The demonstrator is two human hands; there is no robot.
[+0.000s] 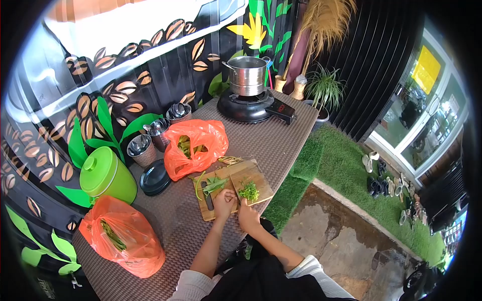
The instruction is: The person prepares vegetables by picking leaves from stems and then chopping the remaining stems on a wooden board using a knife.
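Observation:
A wooden cutting board (208, 216) lies near the table's front edge. My left hand (224, 204) is closed over it, fingers curled at the end of some leafy greens (215, 184). Beside it, my right hand (248, 216) is wrapped round the handle of a knife (234, 184); the blade shows only as a thin line across the board, and the handle is hidden in the fist. Finely chopped greens (248, 191) form a small heap on the board's right part, just beyond my right hand. Loose stems (230, 160) lie at the board's far edge.
An orange plastic bag (213, 138) with greens stands behind the board; another orange bag (143, 251) sits at left. Dark plates (155, 178), a green lidded container (105, 173) and cutlery cups (143, 153) line the wall side. A steel pot (248, 78) rests on a black stove (241, 108).

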